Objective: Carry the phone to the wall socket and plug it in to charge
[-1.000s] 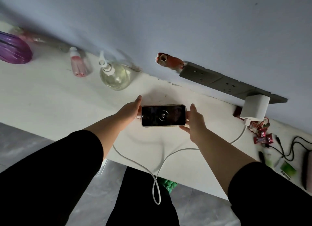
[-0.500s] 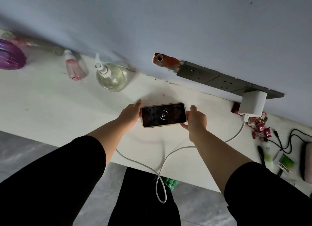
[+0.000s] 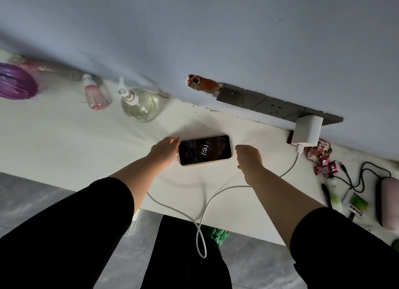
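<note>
The phone is laid flat on the bench, screen lit at 37%, touched by the left hand; right hand fingers are curled, clear of it.

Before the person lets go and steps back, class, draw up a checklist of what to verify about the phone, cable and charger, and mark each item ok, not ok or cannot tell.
1. Phone flat on the white shelf: ok.
2. Screen shows a charging ring: ok.
3. White charger sits in the wall socket strip: ok.
4. White cable kept on the shelf: not ok, a loop hangs off the edge.
5. Cable plug seated in the phone: cannot tell, the left hand hides it.
6. Right hand clear of the phone: ok.
</note>
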The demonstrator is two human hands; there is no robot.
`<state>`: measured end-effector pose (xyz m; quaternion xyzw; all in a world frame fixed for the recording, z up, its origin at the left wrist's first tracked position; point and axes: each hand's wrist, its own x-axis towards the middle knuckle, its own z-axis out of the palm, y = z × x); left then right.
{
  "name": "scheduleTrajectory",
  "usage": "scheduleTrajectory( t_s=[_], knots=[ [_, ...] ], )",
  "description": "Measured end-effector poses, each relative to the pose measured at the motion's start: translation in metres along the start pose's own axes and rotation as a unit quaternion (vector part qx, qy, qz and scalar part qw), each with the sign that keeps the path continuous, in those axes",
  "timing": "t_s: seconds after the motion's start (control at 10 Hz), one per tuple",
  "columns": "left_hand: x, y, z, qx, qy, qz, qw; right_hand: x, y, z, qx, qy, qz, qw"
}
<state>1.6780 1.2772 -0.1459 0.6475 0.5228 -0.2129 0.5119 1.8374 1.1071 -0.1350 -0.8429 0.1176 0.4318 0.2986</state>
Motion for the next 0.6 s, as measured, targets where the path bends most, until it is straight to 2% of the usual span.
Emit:
scheduleTrajectory(
  t_s=[0.1, 0.2, 0.3, 0.4, 0.5, 0.6],
  knots=[
    [-0.026, 0.015, -0.009, 0.080, 0.020, 0.014, 0.997, -0.018, -0.006, -0.018, -0.053, -0.012, -0.042, 0.998],
    [-0.064, 0.036, -0.019, 0.184, 0.058, 0.027, 0.981, -0.051, -0.015, -0.045, -0.079, -0.029, -0.098, 0.992],
    [-0.106, 0.053, -0.025, 0.258, 0.080, 0.059, 0.961, -0.088, -0.019, -0.077, -0.131, -0.011, -0.146, 0.981],
    [-0.149, 0.068, -0.031, 0.276, 0.105, 0.097, 0.950, -0.126, -0.016, -0.116, -0.177, 0.028, -0.189, 0.965],
    [-0.190, 0.080, -0.042, 0.291, 0.160, 0.160, 0.930, -0.168, -0.011, -0.153, -0.167, 0.069, -0.241, 0.954],
    [-0.230, 0.087, -0.051, 0.307, 0.201, 0.180, 0.913, -0.208, -0.003, -0.183, -0.154, 0.121, -0.270, 0.943]
  ],
)
